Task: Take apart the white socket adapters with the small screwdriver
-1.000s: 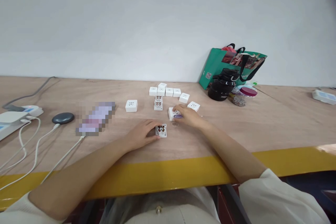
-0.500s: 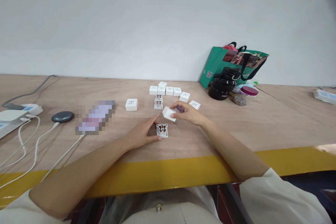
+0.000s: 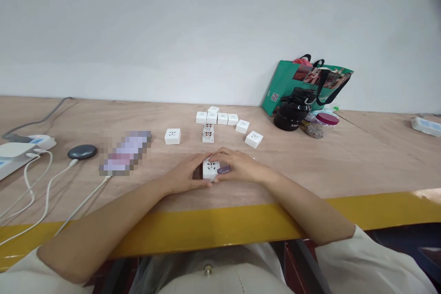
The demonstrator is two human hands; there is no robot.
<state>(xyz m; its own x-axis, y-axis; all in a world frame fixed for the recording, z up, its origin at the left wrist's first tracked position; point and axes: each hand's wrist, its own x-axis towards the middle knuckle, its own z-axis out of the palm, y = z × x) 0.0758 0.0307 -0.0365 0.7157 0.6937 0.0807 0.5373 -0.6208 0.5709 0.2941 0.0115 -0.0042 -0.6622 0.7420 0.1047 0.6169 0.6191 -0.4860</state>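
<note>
A white wall socket rests face up near the front of the table, its cover lying over the base, which is hidden beneath. From its left side, my left hand curves round it with thumb and fingertips at its edges. My right hand grips the socket from the right, fingers at the far edge and thumb at the near one. Inside that same hand a small purple object, like a tool handle, sticks out; its other end is hidden. Two open socket bases stand just beyond.
Several finished-looking white sockets line the back, one to the left, one to the right. A blurred phone, a dark round puck and cables lie left. A black flask and green bag stand back right.
My right hand has brought the white cover left and down onto the base between my hands. The cover was tilted in the air before. My left hand has stayed almost in place.
</note>
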